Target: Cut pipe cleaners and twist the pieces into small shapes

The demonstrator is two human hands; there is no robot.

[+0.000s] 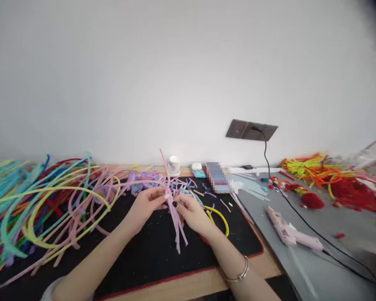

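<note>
Pink and lilac pipe cleaners (pixel 174 221) hang in a bunch between my two hands, their loose ends pointing down over the black mat. One long pink stem sticks up from the bunch and another runs off to the left. My left hand (pixel 148 205) pinches the bunch near its top from the left side. From the right, my right hand (pixel 189 211) has its fingers closed on the same bunch, just lower. A small black ball (pixel 175 204) shows by the right fingertips; whether it is attached to the bunch I cannot tell.
Many coloured pipe cleaners (pixel 50 209) spread across the left. A white cup (pixel 174 164) and a phone (pixel 218 177) stand behind my hands. On the grey board (pixel 253 200) at right lie a pink glue gun (pixel 293 234), its black cord (pixel 296 211) and red pipe cleaners (pixel 352 194).
</note>
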